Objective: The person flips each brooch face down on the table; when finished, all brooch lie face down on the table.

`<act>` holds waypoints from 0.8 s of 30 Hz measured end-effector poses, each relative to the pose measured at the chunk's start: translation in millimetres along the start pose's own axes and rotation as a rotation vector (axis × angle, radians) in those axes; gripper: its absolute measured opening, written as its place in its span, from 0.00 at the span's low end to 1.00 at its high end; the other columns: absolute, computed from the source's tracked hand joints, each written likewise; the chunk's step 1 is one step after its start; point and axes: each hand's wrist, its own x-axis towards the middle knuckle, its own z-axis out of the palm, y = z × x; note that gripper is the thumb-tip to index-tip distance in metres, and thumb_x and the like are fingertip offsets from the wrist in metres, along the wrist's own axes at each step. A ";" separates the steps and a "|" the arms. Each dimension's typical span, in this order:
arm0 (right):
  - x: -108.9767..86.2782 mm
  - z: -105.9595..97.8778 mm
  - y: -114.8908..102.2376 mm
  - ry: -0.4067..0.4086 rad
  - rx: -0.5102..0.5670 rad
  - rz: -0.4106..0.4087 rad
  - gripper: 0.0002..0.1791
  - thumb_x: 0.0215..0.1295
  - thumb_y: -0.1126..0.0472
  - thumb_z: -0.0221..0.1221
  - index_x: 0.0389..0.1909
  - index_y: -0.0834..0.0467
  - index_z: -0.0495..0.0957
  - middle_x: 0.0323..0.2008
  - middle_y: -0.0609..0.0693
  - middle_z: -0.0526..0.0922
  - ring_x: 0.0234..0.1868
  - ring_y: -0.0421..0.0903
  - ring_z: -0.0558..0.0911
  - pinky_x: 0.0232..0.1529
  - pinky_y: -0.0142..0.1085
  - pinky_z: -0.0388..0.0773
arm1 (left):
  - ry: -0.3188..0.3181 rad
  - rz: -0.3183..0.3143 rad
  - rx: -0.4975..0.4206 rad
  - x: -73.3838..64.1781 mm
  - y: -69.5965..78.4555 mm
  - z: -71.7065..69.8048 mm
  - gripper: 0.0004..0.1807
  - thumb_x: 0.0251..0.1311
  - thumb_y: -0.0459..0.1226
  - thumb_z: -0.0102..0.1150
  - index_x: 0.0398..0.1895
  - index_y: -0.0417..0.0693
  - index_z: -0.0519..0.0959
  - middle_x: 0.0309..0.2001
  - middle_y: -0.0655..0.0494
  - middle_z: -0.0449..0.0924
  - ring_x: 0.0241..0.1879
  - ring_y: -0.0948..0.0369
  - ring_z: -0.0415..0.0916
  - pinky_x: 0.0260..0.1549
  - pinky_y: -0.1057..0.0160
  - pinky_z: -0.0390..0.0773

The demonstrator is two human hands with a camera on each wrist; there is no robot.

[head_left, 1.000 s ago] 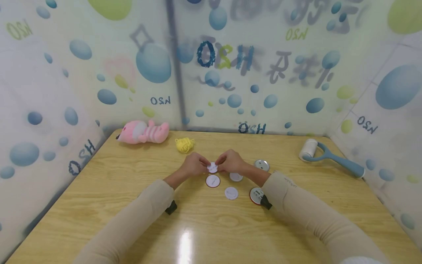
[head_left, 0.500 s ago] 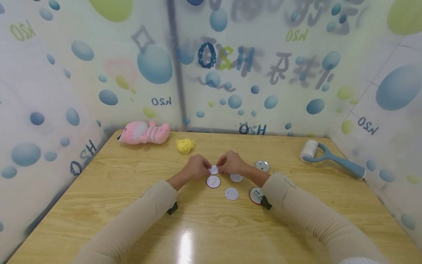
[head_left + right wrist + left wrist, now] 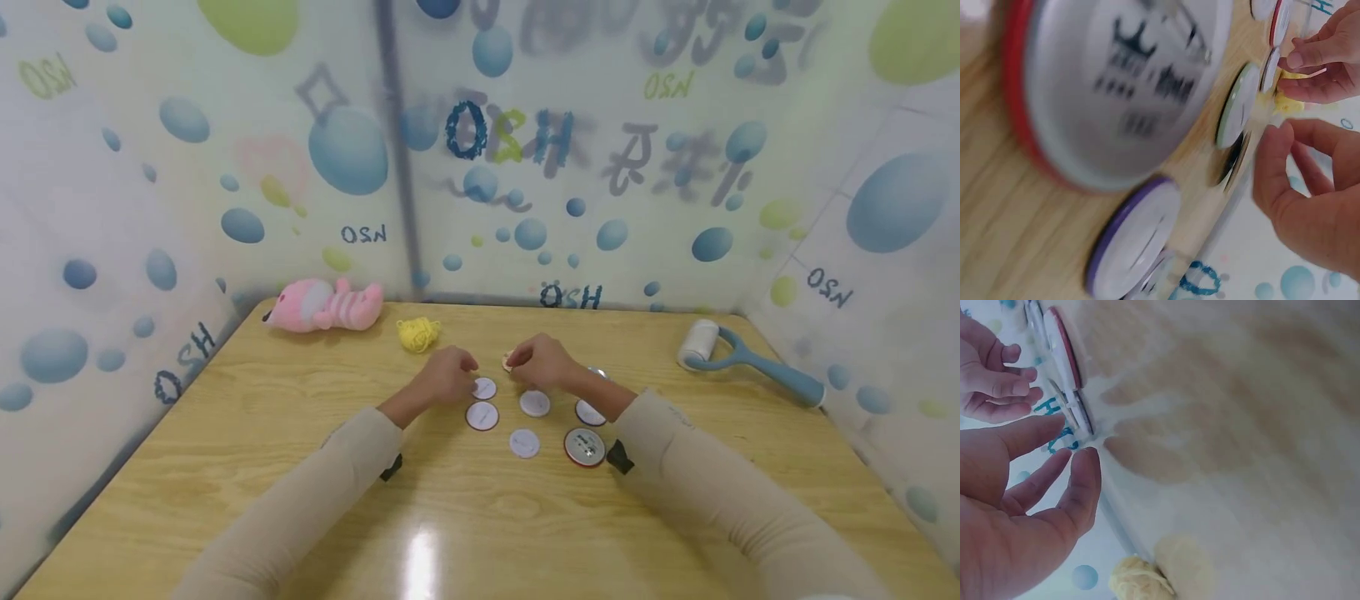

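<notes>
Several round pin-back button badges lie on the table, most with their white or silver backs up. My left hand (image 3: 447, 375) has loosely bent fingers with a gap between thumb and fingertips, right beside a small white-backed badge (image 3: 485, 388). Below it is a red-rimmed badge (image 3: 482, 416). My right hand (image 3: 542, 362) reaches over the far part of the group, fingertips at an orange-toned badge (image 3: 507, 361) that they partly hide. In the right wrist view, its thumb and index tips are close together near a dark, tan-edged disc (image 3: 1235, 161), with nothing visible between them.
Around the right forearm lie a green-rimmed badge (image 3: 1239, 106), a purple-rimmed badge (image 3: 1135, 240) and a large red-rimmed badge (image 3: 585, 447). Yellow yarn (image 3: 417, 334) and a pink plush toy (image 3: 326, 307) are at the back left. A blue-handled lint roller (image 3: 757, 360) lies at the right.
Both hands were at the small white-backed badge. The right hand has moved off it, up and right, to the orange-toned badge; the left fingers have loosened beside it. The purple-rimmed badge is uncovered.
</notes>
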 end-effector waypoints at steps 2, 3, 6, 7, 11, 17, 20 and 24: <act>0.1 -4.5 2.8 0.023 -0.003 -0.018 0.08 0.61 0.67 0.63 0.40 0.64 0.85 0.36 0.53 0.86 0.26 0.44 0.81 0.28 0.33 0.80 | -0.015 0.001 -0.022 4.3 1.6 0.0 0.15 0.57 0.32 0.65 0.48 0.35 0.81 0.47 0.43 0.83 0.51 0.50 0.79 0.51 0.53 0.78; 0.2 -6.4 4.3 0.035 -0.008 -0.030 0.08 0.61 0.67 0.63 0.40 0.64 0.85 0.36 0.53 0.86 0.26 0.44 0.81 0.28 0.33 0.80 | -0.017 0.007 -0.029 6.3 2.2 0.1 0.16 0.58 0.32 0.65 0.49 0.35 0.80 0.48 0.42 0.83 0.51 0.50 0.79 0.51 0.54 0.78; 1.1 -11.2 9.1 0.064 -0.031 -0.058 0.08 0.62 0.68 0.62 0.40 0.64 0.85 0.35 0.53 0.86 0.29 0.45 0.82 0.31 0.35 0.81 | -0.014 0.027 -0.053 12.4 3.7 1.1 0.18 0.58 0.33 0.66 0.51 0.35 0.79 0.48 0.42 0.82 0.51 0.50 0.79 0.50 0.54 0.78; 1.3 -12.7 10.4 0.075 -0.041 -0.062 0.08 0.62 0.68 0.62 0.40 0.64 0.85 0.36 0.53 0.86 0.31 0.46 0.82 0.33 0.35 0.81 | -0.011 0.034 -0.058 14.6 4.0 1.6 0.18 0.58 0.33 0.65 0.51 0.35 0.79 0.48 0.42 0.83 0.50 0.50 0.79 0.50 0.54 0.78; 4.3 -16.9 16.9 0.106 -0.107 -0.075 0.08 0.60 0.70 0.63 0.40 0.65 0.85 0.38 0.55 0.87 0.41 0.49 0.83 0.42 0.39 0.80 | -0.028 0.027 -0.081 23.1 5.8 2.4 0.16 0.60 0.34 0.65 0.51 0.37 0.79 0.47 0.44 0.83 0.50 0.51 0.80 0.49 0.56 0.79; 8.4 -23.7 25.3 0.103 -0.125 -0.035 0.08 0.58 0.67 0.64 0.38 0.65 0.84 0.37 0.57 0.87 0.41 0.52 0.85 0.41 0.39 0.82 | -0.079 0.009 -0.083 37.4 14.9 2.3 0.15 0.62 0.35 0.64 0.51 0.38 0.80 0.47 0.45 0.84 0.48 0.53 0.81 0.44 0.59 0.81; 10.8 -24.6 26.2 0.089 -0.118 0.003 0.08 0.57 0.68 0.64 0.38 0.65 0.84 0.37 0.57 0.87 0.41 0.51 0.85 0.42 0.39 0.82 | -0.083 0.015 -0.058 42.5 18.8 2.9 0.15 0.62 0.34 0.64 0.50 0.37 0.80 0.46 0.45 0.85 0.47 0.54 0.82 0.44 0.60 0.81; 13.6 -23.4 25.5 0.080 -0.115 0.056 0.11 0.58 0.67 0.64 0.41 0.66 0.84 0.40 0.58 0.87 0.42 0.51 0.85 0.44 0.39 0.81 | -0.095 -0.002 -0.051 46.1 21.8 4.8 0.15 0.61 0.34 0.64 0.49 0.37 0.80 0.46 0.45 0.85 0.47 0.53 0.82 0.46 0.60 0.80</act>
